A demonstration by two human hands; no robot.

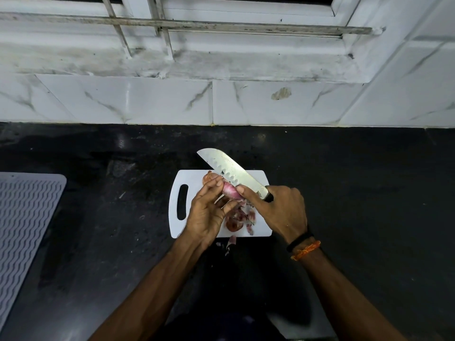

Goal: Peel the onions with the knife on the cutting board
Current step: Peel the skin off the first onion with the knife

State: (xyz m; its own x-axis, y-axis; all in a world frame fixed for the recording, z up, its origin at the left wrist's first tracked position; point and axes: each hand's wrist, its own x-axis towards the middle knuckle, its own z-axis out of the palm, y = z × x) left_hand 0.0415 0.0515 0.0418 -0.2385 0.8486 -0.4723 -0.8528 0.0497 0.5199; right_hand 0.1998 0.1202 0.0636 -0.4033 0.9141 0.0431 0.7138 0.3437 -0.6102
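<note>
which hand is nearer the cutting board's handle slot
Left. The left hand holds the onion over the board's middle, just beside the handle slot. The right hand grips the knife over the board's opposite end.

Pink onion point(231, 192) — white cutting board point(197, 179) — black counter point(357, 193)

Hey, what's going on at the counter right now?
A person is peeling a small red onion above a white cutting board. The left hand holds the onion, and the right hand grips a knife with its blade against it. Loose peels lie on the board.
</note>
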